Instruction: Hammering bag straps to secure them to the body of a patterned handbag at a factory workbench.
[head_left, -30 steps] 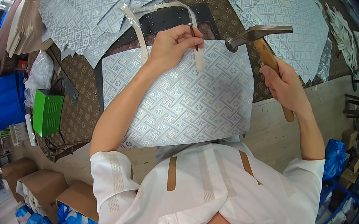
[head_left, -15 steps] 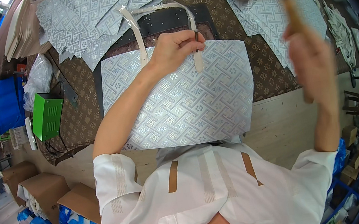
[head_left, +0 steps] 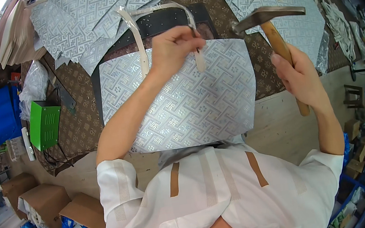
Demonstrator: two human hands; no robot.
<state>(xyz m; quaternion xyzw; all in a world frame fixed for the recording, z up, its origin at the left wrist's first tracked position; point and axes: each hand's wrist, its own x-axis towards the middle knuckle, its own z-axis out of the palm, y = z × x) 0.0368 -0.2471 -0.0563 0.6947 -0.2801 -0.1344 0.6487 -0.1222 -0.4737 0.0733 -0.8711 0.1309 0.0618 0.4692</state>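
Head view: the left hand pinches a slim dark tool at a pale strap, over the silvery patterned panel lying partly on the desk; the right hand grips a hammer by its wooden shaft. The hammer looks head-heavy, best held low; the panel seems light, bendable, slick, best taken by its sides. Counted: two hands, one hammer, one slim tool, one panel beneath, two strap ends.

head | worn wide fisheye | faces down past shirt | table near
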